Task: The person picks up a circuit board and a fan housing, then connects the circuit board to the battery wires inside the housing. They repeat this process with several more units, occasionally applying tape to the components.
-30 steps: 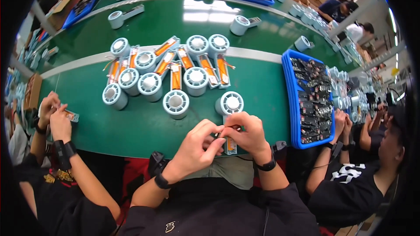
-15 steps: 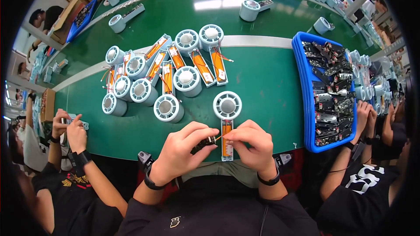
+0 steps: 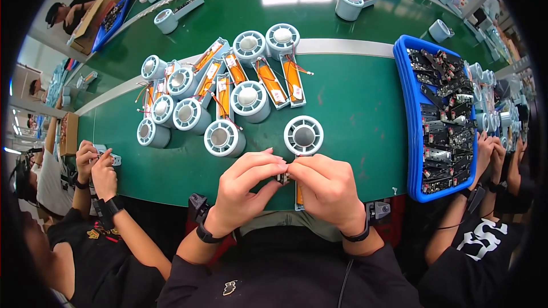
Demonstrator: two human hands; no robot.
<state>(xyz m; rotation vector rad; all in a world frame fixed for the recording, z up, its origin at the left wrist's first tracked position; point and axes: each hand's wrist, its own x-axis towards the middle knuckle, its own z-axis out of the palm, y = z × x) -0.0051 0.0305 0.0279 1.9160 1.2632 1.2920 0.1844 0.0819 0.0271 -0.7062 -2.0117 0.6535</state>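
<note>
I see both hands pinched together at the near edge of the counter [image 3: 354, 97], working on one handheld fan unit [image 3: 303, 136]. Its white round head lies flat just beyond the knuckles, and its orange-lined handle runs back under the right hand [image 3: 328, 188]. The left hand [image 3: 246, 185] meets it fingertip to fingertip, fingers of both closed on a small dark part [image 3: 282, 178] at the handle's neck; I judge it a connector or switch, though it is too small to be sure.

As I read it, this unit is mid-assembly: its handle lies open, like those of the cluster of fan units [image 3: 220, 94] lying further out to the left, about a dozen with orange cells and thin wires showing. None near me looks closed up, so most of the work seems left.

To the right, a blue tray [image 3: 406, 137] holds dark circuit boards in rows. At far left, a brown carton [image 3: 97, 8] sits beside another blue tray. A co-worker's hands [image 3: 94, 165] work at my left.
</note>
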